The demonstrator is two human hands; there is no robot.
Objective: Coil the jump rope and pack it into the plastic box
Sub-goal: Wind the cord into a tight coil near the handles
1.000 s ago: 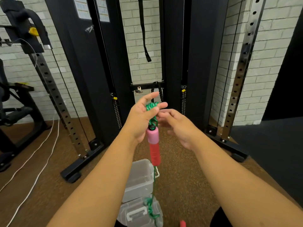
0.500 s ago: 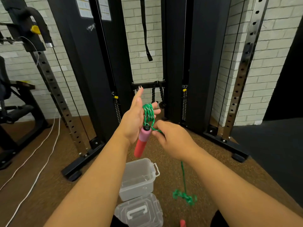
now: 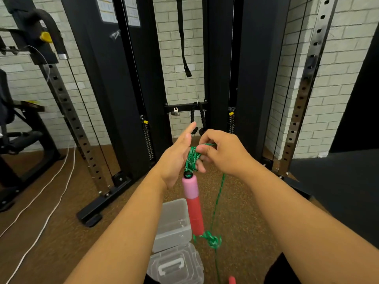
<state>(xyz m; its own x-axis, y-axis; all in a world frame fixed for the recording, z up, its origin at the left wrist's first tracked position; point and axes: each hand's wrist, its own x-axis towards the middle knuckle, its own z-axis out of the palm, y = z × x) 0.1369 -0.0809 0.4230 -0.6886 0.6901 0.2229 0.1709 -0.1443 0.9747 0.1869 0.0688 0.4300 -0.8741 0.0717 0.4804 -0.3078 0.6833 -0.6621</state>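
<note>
A: From the head view, where is the jump rope (image 3: 192, 158)?

B: Its green cord is wound in several turns around the fingers of the left hand (image 3: 178, 158), which stand straight and point up. The pink-and-red handle (image 3: 192, 203) hangs straight down below that palm.

A: And the right hand (image 3: 221, 152)?

B: Its fingers are curled, pinching the cord just beside the coil. From there a strand drops toward the floor, with a knotted tangle (image 3: 213, 240) near the handle's lower end. The tip of a second red handle (image 3: 232, 280) shows at the bottom edge.

A: The plastic box (image 3: 172, 222)?

B: It sits open on the brown floor (image 3: 61, 232) below the hands, holding no rope. Its lid (image 3: 176, 265) lies just beside it, nearer the person.

A: Anything behind?

B: A black cable machine (image 3: 114, 83) against a white brick wall (image 3: 338, 78), and a white cable (image 3: 51, 193) trailing across the floor at left.
</note>
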